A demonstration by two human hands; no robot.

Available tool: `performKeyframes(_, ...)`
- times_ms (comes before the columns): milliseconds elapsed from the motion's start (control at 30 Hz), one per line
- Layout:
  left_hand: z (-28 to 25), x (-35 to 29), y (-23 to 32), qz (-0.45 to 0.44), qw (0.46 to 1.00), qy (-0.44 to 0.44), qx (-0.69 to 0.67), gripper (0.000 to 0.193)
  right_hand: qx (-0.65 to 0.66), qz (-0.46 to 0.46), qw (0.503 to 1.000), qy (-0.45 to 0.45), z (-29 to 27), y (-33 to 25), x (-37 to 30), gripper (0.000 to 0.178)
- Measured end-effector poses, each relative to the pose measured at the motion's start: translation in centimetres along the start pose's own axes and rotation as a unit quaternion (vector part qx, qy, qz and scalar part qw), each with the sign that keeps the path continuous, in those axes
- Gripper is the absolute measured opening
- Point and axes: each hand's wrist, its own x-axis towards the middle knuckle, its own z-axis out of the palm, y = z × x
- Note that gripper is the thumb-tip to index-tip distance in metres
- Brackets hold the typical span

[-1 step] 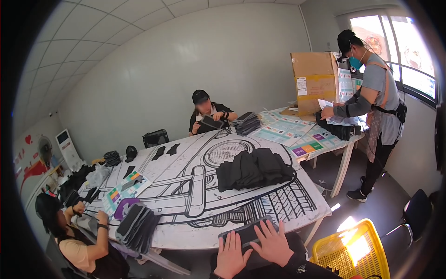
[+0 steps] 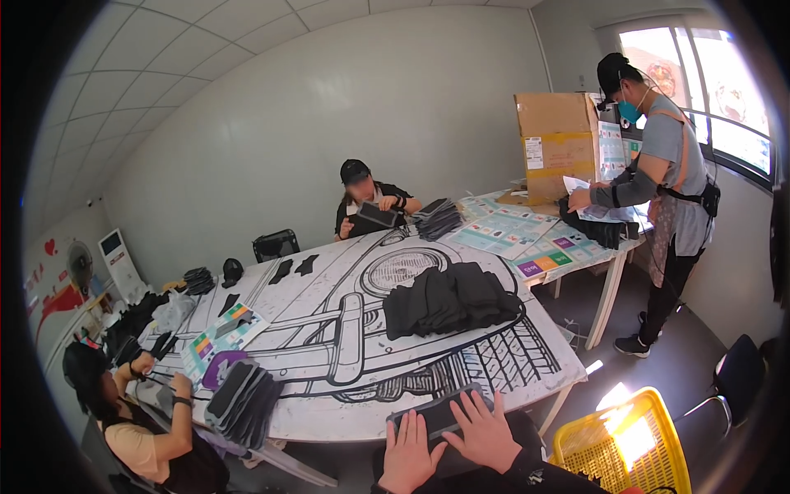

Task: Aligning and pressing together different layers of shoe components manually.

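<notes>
Our left hand (image 2: 411, 454) and right hand (image 2: 484, 435) — both flat, fingers spread, on one grey-edged dark piece (image 2: 439, 415), at one table's (image 2: 317, 418) near edge, one black cloth heap (image 2: 448, 303) beyond, one yellow basket (image 2: 668, 430) right.

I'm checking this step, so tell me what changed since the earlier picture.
Only slightly: the dark piece held by the co-worker across the table now tilts differently. Nothing was visibly taken or released. The left hand and right hand stay flat on the grey-edged pad; the black pile stayed put.
</notes>
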Motion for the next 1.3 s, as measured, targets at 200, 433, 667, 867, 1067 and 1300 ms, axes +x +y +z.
performKeyframes(200,-2.0,-2.0,-0.5,-0.089,0.975,-0.041,-0.198,0.058,-0.038,-0.058,0.995,-0.069,-1.4,0.5,-1.0,0.059)
performKeyframes(433,0.9,-8.1,-2.8,-0.511,0.379,-0.074,-0.768,0.054,-0.026,-0.113,0.99,-0.081,-0.6,0.2,-0.8,0.057)
performKeyframes(667,0.2,-5.9,-3.3,-0.436,0.558,0.038,-0.705,0.016,0.082,-0.132,0.981,-0.114,-1.4,-0.3,0.1,0.057)
performKeyframes(867,-5.3,-6.1,-13.7,-0.461,0.78,0.092,-0.414,0.045,0.261,-0.092,0.961,-0.005,-1.0,2.2,3.5,0.048)
performKeyframes(1067,-11.8,-6.2,-28.5,-0.449,0.69,0.302,-0.481,0.032,0.296,0.007,0.954,0.05,2.5,6.3,5.0,0.034)
performKeyframes(1300,-11.7,-10.3,-38.6,-0.506,0.736,0.281,-0.351,0.035,0.297,-0.013,0.951,0.083,1.9,5.6,5.3,0.025)
